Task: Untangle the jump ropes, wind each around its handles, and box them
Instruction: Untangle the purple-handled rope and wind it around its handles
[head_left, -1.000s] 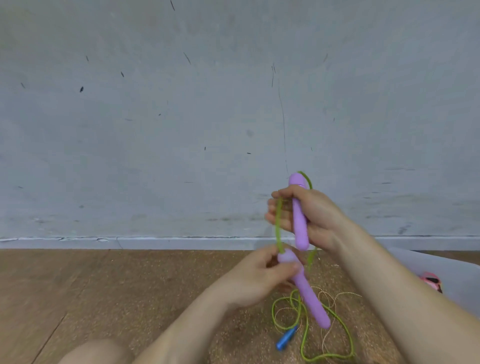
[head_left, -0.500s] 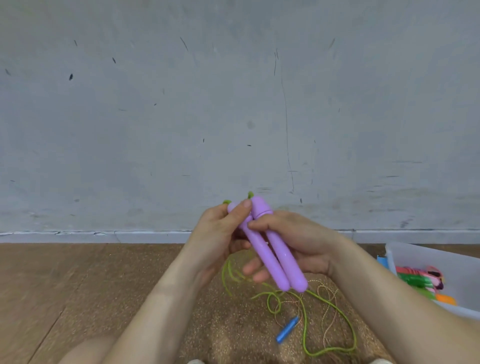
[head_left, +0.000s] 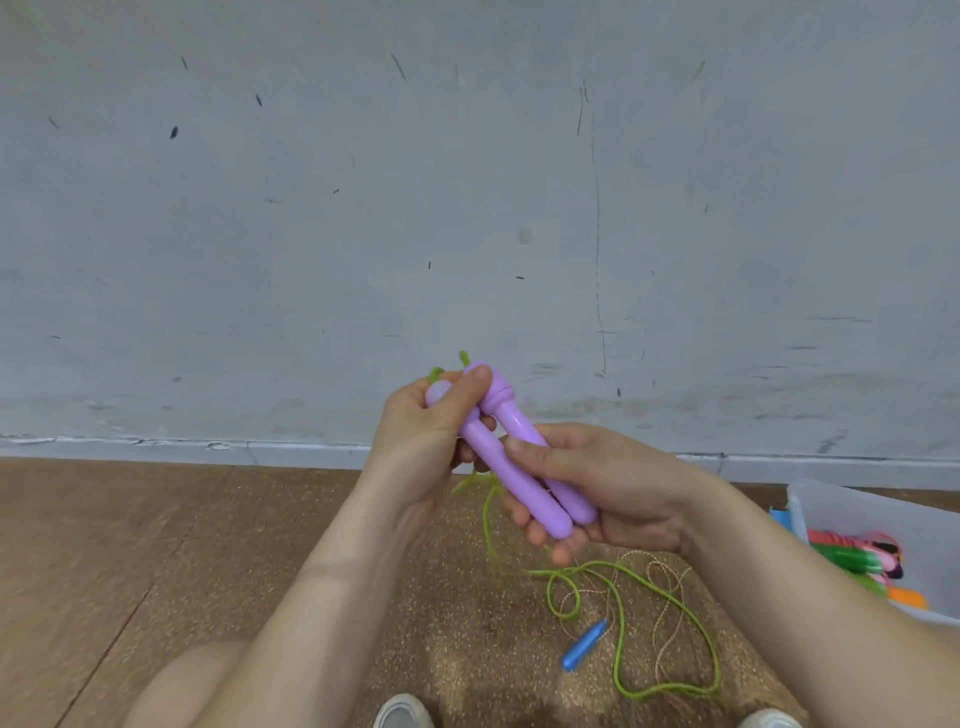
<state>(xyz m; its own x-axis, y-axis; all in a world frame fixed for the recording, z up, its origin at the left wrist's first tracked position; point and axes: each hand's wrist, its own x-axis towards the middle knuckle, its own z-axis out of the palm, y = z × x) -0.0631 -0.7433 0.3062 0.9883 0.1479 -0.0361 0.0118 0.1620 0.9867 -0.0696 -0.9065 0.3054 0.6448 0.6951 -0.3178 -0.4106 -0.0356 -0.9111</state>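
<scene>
Two purple jump-rope handles (head_left: 519, 462) lie side by side, tilted, between both hands. My left hand (head_left: 434, 431) grips their top ends, thumb over the caps. My right hand (head_left: 597, 488) cups the lower halves, thumb on top. Their green rope (head_left: 670, 613) hangs from the handles and loops loosely on the floor below. A blue handle (head_left: 584, 644) with a thin beige rope (head_left: 660, 603) lies on the floor among the green loops.
A clear plastic box (head_left: 852, 506) at the right edge holds several wound ropes in pink, green and orange. A grey wall stands close ahead above a brown cork-like floor. My knee and shoe tips show at the bottom.
The two purple handles, held apart a second ago, have been brought together side by side. My left hand shifted up to their top ends. The view swung right, revealing the box.
</scene>
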